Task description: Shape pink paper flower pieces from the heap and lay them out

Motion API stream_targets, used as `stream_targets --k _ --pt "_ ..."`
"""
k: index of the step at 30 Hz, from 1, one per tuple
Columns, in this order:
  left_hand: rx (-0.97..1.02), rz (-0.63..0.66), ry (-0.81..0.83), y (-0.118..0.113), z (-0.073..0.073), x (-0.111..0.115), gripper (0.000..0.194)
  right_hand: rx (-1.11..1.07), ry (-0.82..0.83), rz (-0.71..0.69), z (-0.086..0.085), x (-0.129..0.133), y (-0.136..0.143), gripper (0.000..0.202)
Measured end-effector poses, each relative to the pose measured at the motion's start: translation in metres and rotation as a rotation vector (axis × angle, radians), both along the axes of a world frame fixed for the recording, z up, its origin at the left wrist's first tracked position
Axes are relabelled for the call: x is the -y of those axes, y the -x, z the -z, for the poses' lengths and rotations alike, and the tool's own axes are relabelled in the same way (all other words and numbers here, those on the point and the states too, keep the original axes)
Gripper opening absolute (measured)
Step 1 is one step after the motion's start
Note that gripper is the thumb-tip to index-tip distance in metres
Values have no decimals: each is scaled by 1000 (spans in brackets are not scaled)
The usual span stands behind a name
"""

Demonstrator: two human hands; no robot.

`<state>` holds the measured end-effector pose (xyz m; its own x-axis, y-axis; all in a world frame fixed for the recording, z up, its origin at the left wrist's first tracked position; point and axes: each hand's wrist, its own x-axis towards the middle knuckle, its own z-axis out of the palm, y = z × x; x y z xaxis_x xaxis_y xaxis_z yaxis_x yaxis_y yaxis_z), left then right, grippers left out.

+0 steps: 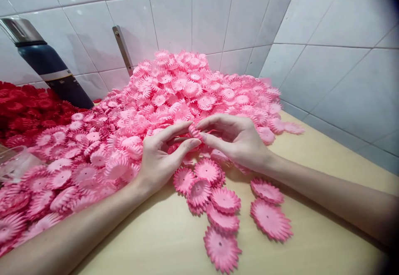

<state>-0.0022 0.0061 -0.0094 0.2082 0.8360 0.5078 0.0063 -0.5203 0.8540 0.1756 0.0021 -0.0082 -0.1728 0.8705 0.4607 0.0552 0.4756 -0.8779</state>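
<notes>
Here, pink flower (195, 132) between both hands' fingers (176, 130).

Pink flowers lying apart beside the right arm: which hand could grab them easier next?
Probably the right hand: it looks nearer those flowers, which lie beside its forearm. The left hand is farther away.

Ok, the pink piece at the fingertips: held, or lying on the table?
Held: thumbs and fingers of the left hand and right hand meet at the pink piece.
</notes>
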Motion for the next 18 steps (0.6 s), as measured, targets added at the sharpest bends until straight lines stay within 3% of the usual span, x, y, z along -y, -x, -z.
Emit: stream_targets --k 7,12,15,18 --pt "-30 57 -73 2 0 0 36 -134 123 -73 -3 -1 -1 21" --pt "-50 -14 -85 1 -8 3 21 -105 139 -88 -12 -7 -11 21" --pt "-38 -23 -65 1 -10 3 23 17 186 -200 -28 -12 -22 22" --pt "-11 3 -18 2 -8 3 27 291 290 -398 -47 -14 -29 21"
